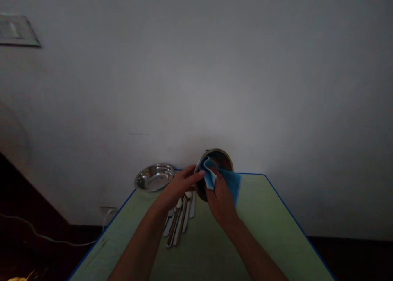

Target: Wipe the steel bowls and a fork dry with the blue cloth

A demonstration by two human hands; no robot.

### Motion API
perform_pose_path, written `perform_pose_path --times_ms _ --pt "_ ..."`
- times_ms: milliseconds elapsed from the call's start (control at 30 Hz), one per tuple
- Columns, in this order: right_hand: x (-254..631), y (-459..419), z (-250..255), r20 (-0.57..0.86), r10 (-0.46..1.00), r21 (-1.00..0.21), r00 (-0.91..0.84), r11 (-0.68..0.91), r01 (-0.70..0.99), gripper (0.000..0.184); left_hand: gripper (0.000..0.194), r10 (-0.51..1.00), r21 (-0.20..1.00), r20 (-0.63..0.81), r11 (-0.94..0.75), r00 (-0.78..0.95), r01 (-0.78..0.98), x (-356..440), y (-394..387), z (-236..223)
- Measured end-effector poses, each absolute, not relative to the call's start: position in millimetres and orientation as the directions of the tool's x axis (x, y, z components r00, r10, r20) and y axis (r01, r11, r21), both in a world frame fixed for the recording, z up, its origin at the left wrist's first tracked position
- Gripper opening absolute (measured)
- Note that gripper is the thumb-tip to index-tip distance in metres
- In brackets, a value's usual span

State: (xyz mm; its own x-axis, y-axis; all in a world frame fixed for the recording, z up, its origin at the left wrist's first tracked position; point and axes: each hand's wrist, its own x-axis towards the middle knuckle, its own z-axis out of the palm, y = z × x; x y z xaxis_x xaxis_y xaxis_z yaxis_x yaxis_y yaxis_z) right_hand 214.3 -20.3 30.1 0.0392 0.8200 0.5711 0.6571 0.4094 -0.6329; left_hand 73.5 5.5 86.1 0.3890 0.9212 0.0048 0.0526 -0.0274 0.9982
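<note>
A round metal pot is tilted on its side above the far part of the table, its opening turned toward me. My left hand grips its left rim, thumb at the edge and fingers behind. Inside the opening, my right hand presses a blue cloth with a pale edge; part of the cloth hangs out to the right. Its fingertips are partly hidden in the folds. Below my left hand lies a bunch of cutlery, some with brown handles, partly covered by my forearm.
A shiny oval metal bowl stands at the table's far left corner. The pale green table has a blue edge and meets a grey wall. A white cable runs along the lower left, beside the table.
</note>
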Motion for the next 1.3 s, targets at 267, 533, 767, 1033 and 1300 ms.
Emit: perform_pose_path --times_ms 267,533,767,1033,1300 --pt "213 -26 35 0.579 0.799 -0.534 -0.165 0.524 0.663 0.052 0.048 0.942 0.995 0.077 -0.092 0.326 0.03 70 15 74" --pt "209 -33 40 0.574 0.795 -0.541 -0.196 0.547 0.639 0.052 0.044 0.961 0.988 0.117 -0.138 0.251 0.068 71 16 74" --pt "207 -36 42 0.544 0.801 -0.515 -0.249 0.553 0.655 0.052 0.039 0.962 0.988 0.116 -0.137 0.247 0.07 71 15 78" --pt "206 -44 48 0.506 0.777 -0.417 -0.375 0.601 0.682 0.051 0.043 0.975 0.995 0.1 -0.103 0.201 0.008 68 18 76" --pt "209 -44 41 0.429 0.768 -0.308 -0.475 0.619 0.723 0.069 0.046 0.984 0.994 0.084 -0.093 0.158 0.049 62 19 78"
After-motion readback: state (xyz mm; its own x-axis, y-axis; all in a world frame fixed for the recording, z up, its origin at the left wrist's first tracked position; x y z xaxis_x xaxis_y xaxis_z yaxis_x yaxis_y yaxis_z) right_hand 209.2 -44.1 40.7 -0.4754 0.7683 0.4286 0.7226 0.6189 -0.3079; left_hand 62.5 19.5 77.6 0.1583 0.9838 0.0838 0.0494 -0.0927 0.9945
